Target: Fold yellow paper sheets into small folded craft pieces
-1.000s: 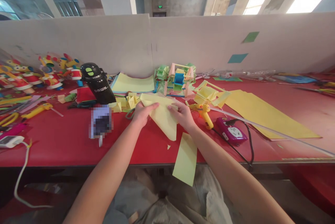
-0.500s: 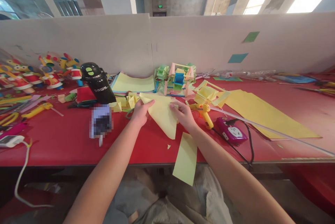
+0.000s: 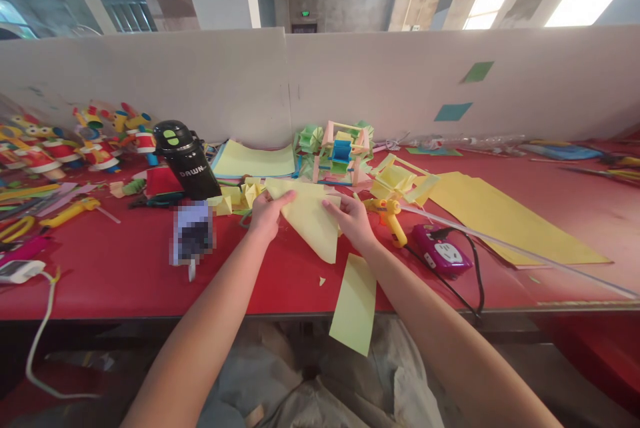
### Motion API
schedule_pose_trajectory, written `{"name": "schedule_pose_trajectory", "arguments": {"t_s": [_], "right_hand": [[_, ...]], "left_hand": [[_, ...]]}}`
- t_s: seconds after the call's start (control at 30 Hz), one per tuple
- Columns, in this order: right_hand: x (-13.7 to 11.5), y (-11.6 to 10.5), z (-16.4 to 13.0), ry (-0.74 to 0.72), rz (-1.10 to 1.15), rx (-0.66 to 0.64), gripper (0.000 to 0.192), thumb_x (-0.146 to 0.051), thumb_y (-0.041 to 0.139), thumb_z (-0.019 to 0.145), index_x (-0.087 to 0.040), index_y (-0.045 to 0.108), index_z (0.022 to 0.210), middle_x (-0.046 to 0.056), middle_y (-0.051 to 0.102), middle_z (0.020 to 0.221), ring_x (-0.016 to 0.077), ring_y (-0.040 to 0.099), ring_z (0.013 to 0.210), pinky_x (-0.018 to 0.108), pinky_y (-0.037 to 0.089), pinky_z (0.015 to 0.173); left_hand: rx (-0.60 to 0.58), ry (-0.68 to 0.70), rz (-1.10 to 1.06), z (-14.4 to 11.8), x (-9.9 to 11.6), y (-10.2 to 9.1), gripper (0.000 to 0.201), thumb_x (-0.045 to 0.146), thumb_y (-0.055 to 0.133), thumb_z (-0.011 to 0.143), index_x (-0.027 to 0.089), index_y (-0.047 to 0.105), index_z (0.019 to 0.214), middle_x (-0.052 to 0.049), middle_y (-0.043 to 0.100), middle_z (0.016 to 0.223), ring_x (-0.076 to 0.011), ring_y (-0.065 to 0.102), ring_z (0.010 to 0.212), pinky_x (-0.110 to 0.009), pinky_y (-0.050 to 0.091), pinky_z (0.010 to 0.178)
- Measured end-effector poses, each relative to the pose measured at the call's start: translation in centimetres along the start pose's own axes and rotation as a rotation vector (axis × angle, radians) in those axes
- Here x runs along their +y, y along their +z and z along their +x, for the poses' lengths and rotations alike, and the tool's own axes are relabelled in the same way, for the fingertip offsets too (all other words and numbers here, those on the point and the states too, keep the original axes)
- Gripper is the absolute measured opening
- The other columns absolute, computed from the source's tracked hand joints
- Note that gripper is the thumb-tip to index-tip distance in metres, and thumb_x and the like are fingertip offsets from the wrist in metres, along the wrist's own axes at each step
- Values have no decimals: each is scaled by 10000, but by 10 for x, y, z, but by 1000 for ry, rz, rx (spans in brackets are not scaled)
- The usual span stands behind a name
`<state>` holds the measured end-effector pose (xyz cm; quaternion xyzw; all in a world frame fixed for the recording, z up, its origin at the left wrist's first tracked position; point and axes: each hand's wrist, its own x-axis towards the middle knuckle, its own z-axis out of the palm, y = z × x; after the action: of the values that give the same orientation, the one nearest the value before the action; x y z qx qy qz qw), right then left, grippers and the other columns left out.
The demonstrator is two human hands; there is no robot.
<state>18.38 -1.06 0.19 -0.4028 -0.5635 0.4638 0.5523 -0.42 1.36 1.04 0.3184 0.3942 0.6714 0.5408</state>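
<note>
A yellow strip [image 3: 354, 303] hangs over the near edge of the red table [image 3: 125, 268], just beside your right forearm. Past it, both your hands are on the folded sheet [image 3: 309, 215], which lies mid-table with its point toward you. Left hand [image 3: 265, 213] pinches the sheet's left edge, thumb on top, fingers under. Right hand [image 3: 353, 218] presses the right edge, fingers curled onto the paper.

Right of your right hand: yellow glue gun [image 3: 391, 217], close by, then a purple socket [image 3: 440, 254] with a black cord running off the table edge. A clear rod [image 3: 515, 249] lies across the big yellow sheet [image 3: 500, 218] further right.

Left of your left hand: a blurred-out item [image 3: 193, 233], well apart from the paper. Behind it a black bottle [image 3: 186, 160], tilted. At the far left edge, a white plug [image 3: 19, 271] with its cable dropping off the table.

Further back: folded yellow pieces [image 3: 245, 193] just behind the left hand, a paper stack [image 3: 255, 161], a paper wheel model [image 3: 340, 151]. Far left, paper figures [image 3: 65, 141]. A white partition [image 3: 350, 81] closes off the back.
</note>
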Motion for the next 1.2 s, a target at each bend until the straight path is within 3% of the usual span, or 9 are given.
{"name": "schedule_pose_trajectory", "arguments": {"t_s": [0.2,0.43,0.67,1.0,1.2], "right_hand": [[1,-1,0,32,37,-39,425,-547,831,641,-201,744,871,72,762,875,273,717,793,366,578,643],[7,-3,3,44,38,-33,435,-580,776,709,-202,755,922,82,764,893,284,723,782,368,575,616],[6,-3,4,26,32,-4,395,-565,756,738,-214,741,919,62,754,847,253,710,737,340,559,594],[5,0,4,6,32,-1,386,-545,738,762,-192,729,917,60,733,822,216,679,719,297,528,581],[4,-1,2,10,30,-10,411,-529,748,749,-186,744,977,79,748,945,228,690,789,310,546,636]], "left_hand": [[10,32,9,1,-1,0,496,253,949,446,146,697,859,-41,750,837,-176,697,763,-312,542,784],[-49,25,2,-1,-2,2,523,298,956,439,145,674,852,-45,743,833,-192,700,764,-341,534,805],[-200,7,-66,-6,7,4,470,279,912,540,172,662,924,-60,753,916,-254,711,967,-373,534,918],[-18,15,-8,4,-2,-3,508,222,927,475,160,650,897,-52,746,857,-221,716,823,-368,542,847],[-21,36,-30,2,0,-1,525,220,942,433,146,652,864,-40,742,819,-187,699,756,-332,541,792]]}}
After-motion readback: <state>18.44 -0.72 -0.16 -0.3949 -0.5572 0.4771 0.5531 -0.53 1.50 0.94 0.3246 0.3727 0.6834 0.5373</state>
